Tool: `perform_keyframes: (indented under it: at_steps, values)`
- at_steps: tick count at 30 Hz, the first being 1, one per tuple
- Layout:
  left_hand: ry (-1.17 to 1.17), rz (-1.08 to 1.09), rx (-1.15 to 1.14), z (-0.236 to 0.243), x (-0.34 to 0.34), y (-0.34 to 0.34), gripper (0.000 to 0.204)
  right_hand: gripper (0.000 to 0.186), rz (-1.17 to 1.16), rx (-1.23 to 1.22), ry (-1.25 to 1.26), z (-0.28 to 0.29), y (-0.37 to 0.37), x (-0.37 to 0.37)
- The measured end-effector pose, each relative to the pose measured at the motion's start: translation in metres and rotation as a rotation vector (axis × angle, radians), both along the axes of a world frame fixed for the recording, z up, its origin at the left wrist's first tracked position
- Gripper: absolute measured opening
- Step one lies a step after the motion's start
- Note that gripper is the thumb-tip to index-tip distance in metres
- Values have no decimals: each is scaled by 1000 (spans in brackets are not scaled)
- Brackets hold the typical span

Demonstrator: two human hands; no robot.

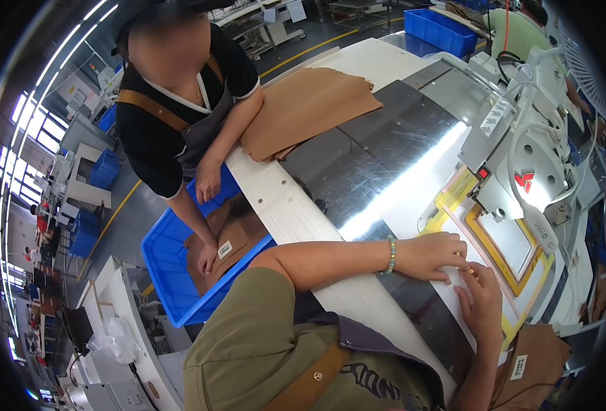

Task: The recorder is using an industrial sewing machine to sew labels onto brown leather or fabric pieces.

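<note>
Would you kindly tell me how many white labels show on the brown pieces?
2: a label in the blue bin, another at lower right; more may be hidden.

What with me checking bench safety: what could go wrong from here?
The left hand and right hand are close to the yellow frame, so they might get pinched if it shifts. The beaded bracelet could snag on its edge. The co-worker's forearm, beside the brown stack, might nudge it askew.

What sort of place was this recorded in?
Probably a factory workshop, perhaps for sewing: a bulky white machine stands over the worktable, a stack of flat brown pieces lies there, and a blue plastic bin holds more.
</note>
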State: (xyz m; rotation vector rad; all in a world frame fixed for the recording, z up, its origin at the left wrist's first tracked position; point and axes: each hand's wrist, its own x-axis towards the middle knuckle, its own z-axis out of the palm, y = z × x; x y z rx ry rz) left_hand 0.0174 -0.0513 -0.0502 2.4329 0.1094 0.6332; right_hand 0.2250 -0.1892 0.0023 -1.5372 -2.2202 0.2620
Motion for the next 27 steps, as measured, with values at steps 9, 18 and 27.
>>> perform_keyframes:
  at_steps: [9,18,27]
  values:
    - [28,4,-20,6,-2,-6,51,36,-17,-12,133,-3,-2,2]
    - [13,428,161,73,-83,46,43,21,-38,150,111,-4,4,10]
    - [610,966,655,21,-204,192,28,17,0,128,81,-9,6,13]
